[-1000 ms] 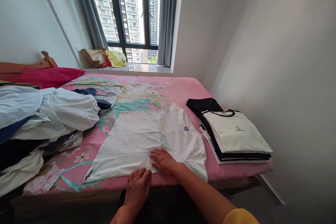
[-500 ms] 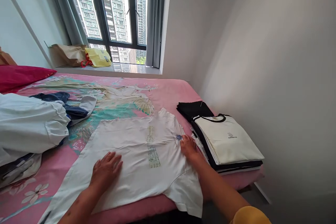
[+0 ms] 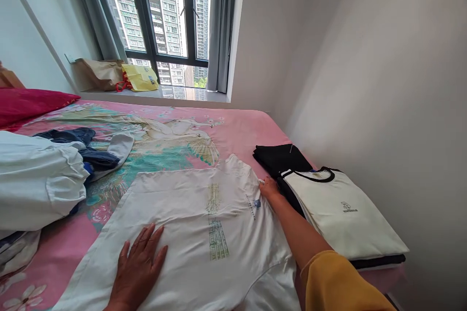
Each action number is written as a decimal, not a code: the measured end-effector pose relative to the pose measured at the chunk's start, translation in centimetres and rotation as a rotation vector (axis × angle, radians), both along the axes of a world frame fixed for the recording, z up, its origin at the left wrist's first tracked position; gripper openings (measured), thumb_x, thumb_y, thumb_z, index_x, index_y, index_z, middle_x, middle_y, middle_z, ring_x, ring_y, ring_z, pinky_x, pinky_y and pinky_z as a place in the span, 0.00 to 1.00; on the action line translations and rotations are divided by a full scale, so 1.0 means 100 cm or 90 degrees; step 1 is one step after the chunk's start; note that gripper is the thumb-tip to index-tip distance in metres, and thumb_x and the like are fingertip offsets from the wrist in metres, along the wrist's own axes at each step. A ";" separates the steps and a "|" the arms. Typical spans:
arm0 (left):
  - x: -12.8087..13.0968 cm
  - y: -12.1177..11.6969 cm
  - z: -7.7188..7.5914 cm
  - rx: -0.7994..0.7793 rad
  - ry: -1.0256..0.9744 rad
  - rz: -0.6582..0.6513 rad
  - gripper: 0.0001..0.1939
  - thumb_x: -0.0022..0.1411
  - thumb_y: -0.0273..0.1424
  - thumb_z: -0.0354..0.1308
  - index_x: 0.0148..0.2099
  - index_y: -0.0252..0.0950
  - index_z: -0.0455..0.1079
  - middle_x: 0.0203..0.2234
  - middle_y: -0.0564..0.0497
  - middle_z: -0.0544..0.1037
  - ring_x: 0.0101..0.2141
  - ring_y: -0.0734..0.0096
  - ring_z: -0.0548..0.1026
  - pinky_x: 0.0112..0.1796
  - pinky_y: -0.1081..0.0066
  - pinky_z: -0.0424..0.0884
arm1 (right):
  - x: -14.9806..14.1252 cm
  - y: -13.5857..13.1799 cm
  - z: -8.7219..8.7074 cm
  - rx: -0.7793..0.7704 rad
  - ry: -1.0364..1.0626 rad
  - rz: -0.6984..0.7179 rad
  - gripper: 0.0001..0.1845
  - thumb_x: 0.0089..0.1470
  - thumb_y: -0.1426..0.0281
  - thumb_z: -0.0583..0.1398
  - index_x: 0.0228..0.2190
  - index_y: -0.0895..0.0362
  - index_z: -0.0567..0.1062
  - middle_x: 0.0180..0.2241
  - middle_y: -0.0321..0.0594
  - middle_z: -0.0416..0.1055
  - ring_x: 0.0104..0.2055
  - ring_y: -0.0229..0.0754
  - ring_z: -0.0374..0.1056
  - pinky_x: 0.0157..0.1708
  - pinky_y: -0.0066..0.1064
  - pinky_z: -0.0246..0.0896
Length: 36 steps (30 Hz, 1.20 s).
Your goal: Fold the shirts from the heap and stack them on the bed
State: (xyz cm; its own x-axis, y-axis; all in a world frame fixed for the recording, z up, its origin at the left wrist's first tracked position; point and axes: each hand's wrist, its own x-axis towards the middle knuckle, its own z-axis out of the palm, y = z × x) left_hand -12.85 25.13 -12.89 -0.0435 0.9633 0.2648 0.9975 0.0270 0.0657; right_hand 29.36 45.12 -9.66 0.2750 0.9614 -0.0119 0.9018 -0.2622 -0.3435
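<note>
A white T-shirt (image 3: 182, 209) with a printed design lies spread on the bed, its neck end toward the right. My left hand (image 3: 140, 265) rests flat on the lower left of the shirt, fingers spread. At the shirt's right edge, by the collar, my right hand (image 3: 269, 188) has its fingers closed on the fabric. Just beyond that hand is a stack of folded clothes, with a cream T-shirt (image 3: 339, 209) with black neck trim on top. Folded black clothing (image 3: 279, 158) lies behind the stack.
A heap of loose clothes, with a white garment (image 3: 40, 180) and dark blue denim (image 3: 98, 155), lies on the left. The pink floral bedsheet (image 3: 241, 129) runs to the windowsill, where a brown paper bag (image 3: 98, 73) and a yellow bag (image 3: 140, 77) sit. A wall borders the right.
My right hand has moved away from me along the shirt's edge to the collar and closed on the cloth. My left hand has spread its fingers flatter and sits lower in view.
</note>
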 end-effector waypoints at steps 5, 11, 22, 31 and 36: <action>0.000 0.000 0.000 0.022 -0.007 -0.010 0.27 0.61 0.41 0.42 0.62 0.43 0.58 0.61 0.50 0.59 0.61 0.65 0.54 0.60 0.55 0.39 | -0.012 -0.008 0.015 0.084 -0.023 -0.026 0.19 0.50 0.78 0.52 0.45 0.69 0.68 0.46 0.62 0.65 0.48 0.53 0.64 0.43 0.37 0.57; 0.000 -0.002 -0.001 0.020 0.000 -0.013 0.26 0.62 0.40 0.43 0.62 0.43 0.58 0.61 0.50 0.59 0.61 0.64 0.54 0.60 0.53 0.41 | -0.104 -0.063 0.021 0.163 0.052 0.328 0.18 0.53 0.74 0.53 0.47 0.56 0.69 0.52 0.44 0.63 0.57 0.41 0.55 0.57 0.32 0.48; -0.010 0.064 0.036 -0.262 -0.089 -0.298 0.24 0.64 0.41 0.43 0.62 0.56 0.52 0.63 0.54 0.53 0.62 0.61 0.51 0.59 0.47 0.38 | -0.146 -0.038 -0.005 -0.115 -0.012 0.386 0.33 0.57 0.51 0.46 0.62 0.47 0.50 0.66 0.38 0.39 0.67 0.49 0.30 0.57 0.61 0.17; -0.064 0.205 0.009 -0.165 -0.109 0.227 0.31 0.63 0.49 0.35 0.66 0.45 0.47 0.66 0.47 0.44 0.64 0.55 0.42 0.55 0.36 0.32 | -0.154 0.001 -0.036 -0.021 -0.030 0.282 0.34 0.57 0.49 0.41 0.62 0.48 0.49 0.65 0.38 0.39 0.66 0.49 0.30 0.56 0.63 0.14; -0.088 0.240 -0.005 -0.078 -0.086 0.285 0.31 0.64 0.48 0.34 0.65 0.41 0.50 0.65 0.41 0.48 0.63 0.51 0.47 0.55 0.36 0.34 | -0.146 0.009 -0.037 0.022 -0.006 0.283 0.33 0.58 0.51 0.44 0.61 0.50 0.54 0.64 0.38 0.45 0.66 0.47 0.37 0.59 0.56 0.14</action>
State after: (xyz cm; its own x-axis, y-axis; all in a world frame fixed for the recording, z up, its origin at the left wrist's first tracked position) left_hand -21.64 49.10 -13.43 -0.4876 0.8656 0.1141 0.8687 0.4678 0.1628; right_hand 14.78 45.98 -13.33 -0.1658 0.9859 0.0234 0.9273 0.1640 -0.3365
